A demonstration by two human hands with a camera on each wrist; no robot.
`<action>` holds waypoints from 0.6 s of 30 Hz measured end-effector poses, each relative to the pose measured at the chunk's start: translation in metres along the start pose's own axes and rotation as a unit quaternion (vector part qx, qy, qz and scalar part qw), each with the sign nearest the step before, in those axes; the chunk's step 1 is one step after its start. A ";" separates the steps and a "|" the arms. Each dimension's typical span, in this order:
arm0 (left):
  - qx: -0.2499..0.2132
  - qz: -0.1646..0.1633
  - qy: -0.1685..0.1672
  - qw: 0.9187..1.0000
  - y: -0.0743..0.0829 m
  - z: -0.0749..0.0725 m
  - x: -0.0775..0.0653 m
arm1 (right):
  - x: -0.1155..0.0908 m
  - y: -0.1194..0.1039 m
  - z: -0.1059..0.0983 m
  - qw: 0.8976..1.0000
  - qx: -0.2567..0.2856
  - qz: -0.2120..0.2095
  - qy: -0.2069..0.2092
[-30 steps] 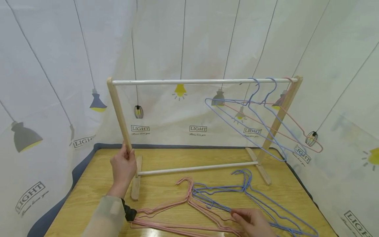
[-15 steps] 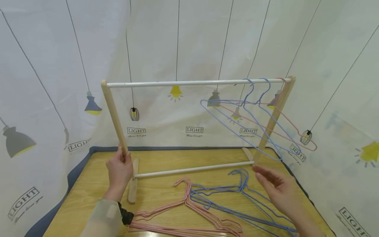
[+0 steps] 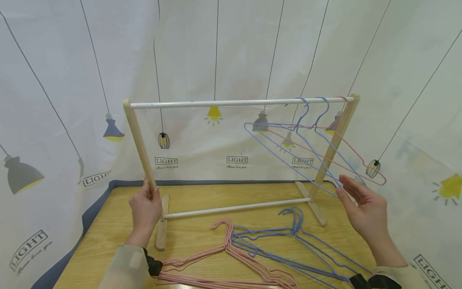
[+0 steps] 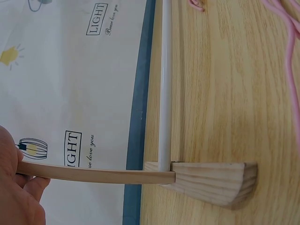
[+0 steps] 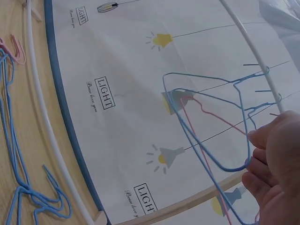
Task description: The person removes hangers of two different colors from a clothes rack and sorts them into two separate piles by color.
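Observation:
My left hand [image 3: 146, 210] grips the left wooden upright [image 3: 138, 144] of a small clothes rack, low down above its foot. Two blue wire hangers [image 3: 297, 125] and a pink hanger [image 3: 355, 150] hang from the right end of the rack's white top rail [image 3: 216, 103]. Beside the front blue hanger's lower right corner is my right hand [image 3: 368, 210], fingers fairly straight and thumb apart. In the right wrist view its thumb [image 5: 265, 136] overlaps that hanger's edge, and the other fingertips are partly hidden behind the hand.
Several pink hangers [image 3: 228, 237] lie stacked on the wooden table [image 3: 119, 224] in front of the rack. To their right, several blue hangers [image 3: 296, 226] overlap them. A lower white bar [image 3: 234, 209] joins the rack's feet, and a printed curtain [image 3: 195, 60] stands behind.
My right hand has left the blue hangers on the table and moved up and right to the hanging ones. The left hand keeps its grip on the upright.

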State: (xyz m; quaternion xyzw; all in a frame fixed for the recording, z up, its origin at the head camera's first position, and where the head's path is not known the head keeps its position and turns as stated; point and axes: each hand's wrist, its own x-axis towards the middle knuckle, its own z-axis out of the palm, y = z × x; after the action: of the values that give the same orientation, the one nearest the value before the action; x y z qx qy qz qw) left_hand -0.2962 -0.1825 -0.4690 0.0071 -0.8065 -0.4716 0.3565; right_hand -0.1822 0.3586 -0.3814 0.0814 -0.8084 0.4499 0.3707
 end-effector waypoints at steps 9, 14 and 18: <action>0.003 -0.001 0.001 1.000 -0.001 0.001 0.000 | 0.000 0.025 0.008 0.996 0.054 0.068 -0.020; 0.002 -0.001 0.001 1.000 -0.002 0.001 0.000 | 0.002 0.027 0.015 0.995 0.076 0.052 -0.026; 0.002 0.001 0.001 1.000 -0.003 0.001 0.000 | 0.004 0.025 0.020 0.987 0.151 0.054 -0.020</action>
State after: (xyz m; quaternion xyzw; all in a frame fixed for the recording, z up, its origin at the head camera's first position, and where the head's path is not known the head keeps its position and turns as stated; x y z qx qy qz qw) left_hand -0.2981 -0.1831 -0.4713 0.0070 -0.8071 -0.4700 0.3574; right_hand -0.2074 0.3585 -0.4017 0.1010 -0.7419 0.5843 0.3132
